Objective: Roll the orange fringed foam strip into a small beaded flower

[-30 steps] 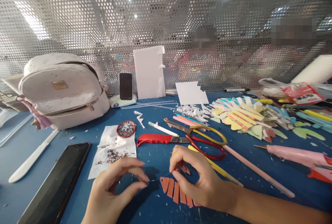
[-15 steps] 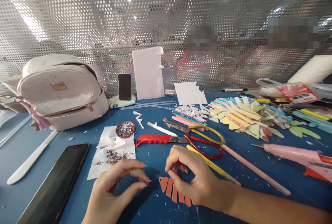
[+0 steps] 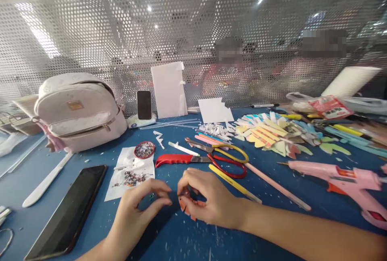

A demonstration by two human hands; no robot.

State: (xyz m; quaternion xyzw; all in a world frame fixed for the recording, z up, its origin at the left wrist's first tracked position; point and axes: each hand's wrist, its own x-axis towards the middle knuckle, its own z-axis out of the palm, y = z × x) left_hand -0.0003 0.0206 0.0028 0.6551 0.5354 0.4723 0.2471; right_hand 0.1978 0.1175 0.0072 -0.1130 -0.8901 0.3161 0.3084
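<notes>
Head view: thumb and finger of the right hand (image 3: 213, 200) drawn together at the orange strips (image 3: 182, 204), toward the near side of the desk (image 3: 169, 236); whether pinching them or a thread, impossible to make out. Strips mostly covered now, more of them bare half a second ago. Left hand (image 3: 133, 208) just beside, thumb and forefinger almost meeting, grip unclear. Gap between hands narrower than before; probably closer work at the strips' end. Beyond, toward the far edge: paper (image 3: 115, 187), knife (image 3: 173, 159), scissors (image 3: 208, 149).
</notes>
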